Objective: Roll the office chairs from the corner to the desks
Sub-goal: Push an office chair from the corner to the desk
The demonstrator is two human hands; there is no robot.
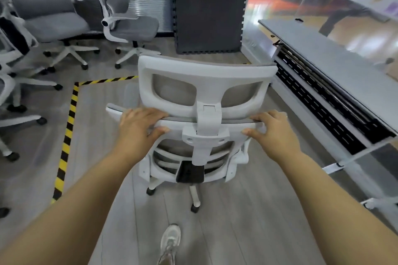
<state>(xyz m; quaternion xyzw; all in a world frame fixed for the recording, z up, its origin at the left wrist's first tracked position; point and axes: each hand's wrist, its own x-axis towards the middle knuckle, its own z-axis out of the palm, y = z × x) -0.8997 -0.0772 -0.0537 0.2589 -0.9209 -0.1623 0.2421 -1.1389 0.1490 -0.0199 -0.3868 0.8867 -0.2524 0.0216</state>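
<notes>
A white-framed office chair (204, 75) with grey mesh stands right in front of me, its back toward me. My left hand (137, 129) grips the top edge of the backrest on the left, fingers over the rim and thumb underneath. My right hand (273, 131) grips the same edge on the right in the same way. The chair's white star base and black castors (195, 208) show below the seat. A long grey desk (336, 60) runs along the right side, close beside the chair.
Several more grey and white office chairs (127, 19) crowd the back left corner. Yellow-black tape (69, 127) marks the floor on the left. A dark foam-mat panel (209, 6) leans against the back wall. Glass partition at right. My shoe (170, 241) is on the grey plank floor.
</notes>
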